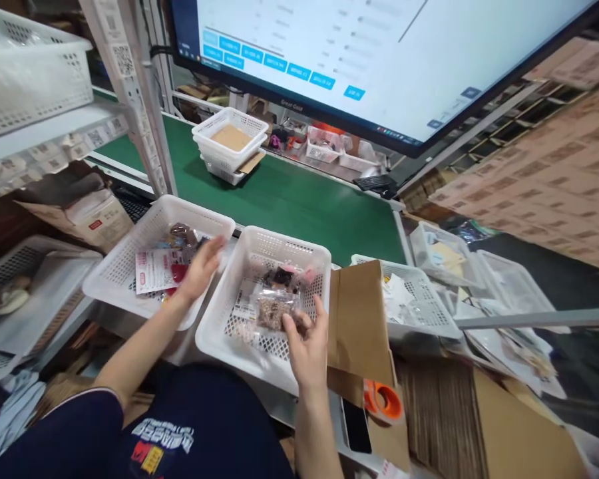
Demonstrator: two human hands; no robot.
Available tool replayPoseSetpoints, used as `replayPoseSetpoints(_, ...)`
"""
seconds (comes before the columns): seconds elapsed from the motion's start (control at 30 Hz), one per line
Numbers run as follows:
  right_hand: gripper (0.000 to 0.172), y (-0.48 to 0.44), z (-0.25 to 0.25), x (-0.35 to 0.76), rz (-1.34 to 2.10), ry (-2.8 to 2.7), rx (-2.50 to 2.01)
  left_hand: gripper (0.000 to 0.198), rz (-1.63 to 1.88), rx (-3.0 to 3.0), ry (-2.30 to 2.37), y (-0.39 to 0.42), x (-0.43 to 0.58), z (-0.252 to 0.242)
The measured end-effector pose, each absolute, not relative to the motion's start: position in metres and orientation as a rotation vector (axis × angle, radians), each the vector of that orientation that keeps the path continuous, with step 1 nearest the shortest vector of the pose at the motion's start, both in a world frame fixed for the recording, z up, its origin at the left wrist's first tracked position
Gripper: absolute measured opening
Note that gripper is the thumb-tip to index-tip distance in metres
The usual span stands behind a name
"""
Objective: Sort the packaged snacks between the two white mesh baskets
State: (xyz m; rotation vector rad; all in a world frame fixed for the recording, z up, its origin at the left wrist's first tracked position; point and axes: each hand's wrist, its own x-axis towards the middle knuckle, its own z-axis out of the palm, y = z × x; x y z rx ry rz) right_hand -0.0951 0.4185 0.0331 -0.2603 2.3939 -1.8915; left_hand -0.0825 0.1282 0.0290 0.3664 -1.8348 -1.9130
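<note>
My right hand [307, 339] reaches into the right white basket [214, 326], thumb and fingers closed on the edge of a clear plastic bag [273, 311] with something brown and speckled inside. Around that bag lie a labelled packet [244, 298] and small black and pink items [283, 276]. My left hand [203, 269] is over the right side of the left white basket [112, 273], its fingers stretched out and slightly blurred, with nothing visible in them. Under it are a white printed paper [154, 269], a red item [178, 272] and bagged brown pieces [182, 233].
Beyond the baskets runs a green conveyor belt [289, 203] with stacked white baskets [229, 136]. A large monitor [329, 53] hangs above. On the right are an open cardboard box [357, 319], an orange tape roll [383, 400] and flattened cardboard [434, 419]. Shelving [144, 113] stands left.
</note>
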Motion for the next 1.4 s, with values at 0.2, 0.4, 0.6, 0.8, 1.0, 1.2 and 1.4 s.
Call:
replayPoseSetpoints(0.2,0.100,0.441,0.012,-0.099,-1.710,2.474,-0.442,0.086,-1.216,1.142,-2.361,0.009,-0.150,0.008)
replayPoseSetpoints(0.4,0.094,0.437,-0.001,-0.083,-1.657,2.461,-0.434,0.042,-1.095,1.206,-2.470,0.007,-0.160,-0.035)
replayPoseSetpoints(0.6,0.085,0.425,0.001,-0.080,-1.632,2.430,-0.528,0.042,-1.160,1.172,-2.544,0.006,-0.190,-0.055)
replayPoseSetpoints(0.8,0.063,0.434,0.008,-0.079,-1.641,2.403,-0.545,0.036,-1.308,0.960,-2.231,-0.012,-0.182,-0.014)
replayPoseSetpoints(1.0,0.059,0.408,0.018,-0.093,-1.833,2.222,-0.535,0.056,-1.851,0.521,-1.430,0.041,-0.149,0.041)
replayPoseSetpoints(1.2,0.109,0.351,0.019,-0.112,-2.100,1.920,-0.412,0.062,-2.386,0.548,-1.282,0.180,-0.094,0.032)
replayPoseSetpoints(1.4,0.044,0.384,0.026,-0.118,-2.258,2.202,-0.264,0.052,-2.563,0.597,-1.251,0.211,-0.082,0.016)
